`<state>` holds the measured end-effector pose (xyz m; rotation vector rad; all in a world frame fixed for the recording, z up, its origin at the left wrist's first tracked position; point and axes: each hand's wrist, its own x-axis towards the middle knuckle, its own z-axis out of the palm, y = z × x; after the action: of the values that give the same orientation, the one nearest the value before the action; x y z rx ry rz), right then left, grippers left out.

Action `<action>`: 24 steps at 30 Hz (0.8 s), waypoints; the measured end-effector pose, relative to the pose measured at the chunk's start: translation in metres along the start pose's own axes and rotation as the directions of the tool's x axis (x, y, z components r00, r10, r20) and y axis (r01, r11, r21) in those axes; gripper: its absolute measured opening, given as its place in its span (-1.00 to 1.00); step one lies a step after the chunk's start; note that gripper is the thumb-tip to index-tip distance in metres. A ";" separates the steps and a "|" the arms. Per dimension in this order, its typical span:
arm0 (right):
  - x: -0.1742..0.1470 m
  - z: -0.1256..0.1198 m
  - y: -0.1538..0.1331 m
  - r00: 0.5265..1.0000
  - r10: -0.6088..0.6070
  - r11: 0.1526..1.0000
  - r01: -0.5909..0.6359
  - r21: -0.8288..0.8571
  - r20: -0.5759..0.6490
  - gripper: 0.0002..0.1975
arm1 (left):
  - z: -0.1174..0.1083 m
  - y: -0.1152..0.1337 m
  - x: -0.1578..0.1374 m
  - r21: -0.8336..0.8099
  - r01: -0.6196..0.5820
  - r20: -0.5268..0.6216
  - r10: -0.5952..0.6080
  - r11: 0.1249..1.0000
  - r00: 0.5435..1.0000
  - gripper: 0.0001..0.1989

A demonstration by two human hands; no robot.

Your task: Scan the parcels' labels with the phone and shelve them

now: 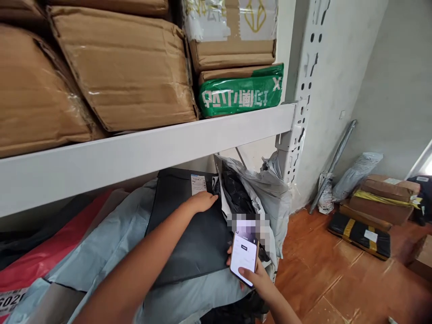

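My right hand [258,274] is wrapped around a smartphone [243,263] with a lit, mostly white screen; its thumb rests on the glass. Over a flat black parcel [199,243], my left hand [203,201] is closed, with its thumb pointing right. It sits just below a white label [198,183] on that parcel and beside the edge of a white-and-black plastic mailer bag [238,189]. What its fingers grip, if anything, is hidden. A light grey plastic bag [275,198] leans upright behind the mailer, and pale blue-grey packages [128,225] lie around the black parcel.
A white shelf beam [151,157] crosses above my hands, bearing cardboard boxes [124,67] and a green-taped box [243,92]. The perforated shelf post [302,90] stands at right. On the reddish floor [313,279] are stacked boxes [381,204] and a black yellow-taped parcel [359,234].
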<state>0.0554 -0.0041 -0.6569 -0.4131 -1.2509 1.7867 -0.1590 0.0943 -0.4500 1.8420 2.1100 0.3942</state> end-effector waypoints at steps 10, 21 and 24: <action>-0.042 -0.019 -0.012 0.995 0.090 0.989 -0.094 0.115 0.046 -0.39 | 0.021 -0.111 -0.222 0.345 0.195 -0.732 0.133 0.918 0.668 -0.41; -0.039 0.028 -0.032 0.991 0.105 0.979 -0.118 0.168 0.085 -0.26 | 0.218 -0.137 -0.273 -0.470 0.052 -0.804 -0.451 0.881 0.387 -0.34; -0.042 0.030 -0.022 0.989 0.128 0.986 -0.136 0.094 0.080 -0.27 | 0.218 -0.141 -0.263 -0.627 -0.001 -0.719 -0.579 0.779 0.384 -0.26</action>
<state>0.0686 -0.0534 -0.6332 -0.3839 -1.2028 1.9838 -0.1656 -0.1846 -0.6918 0.8288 2.4178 2.0265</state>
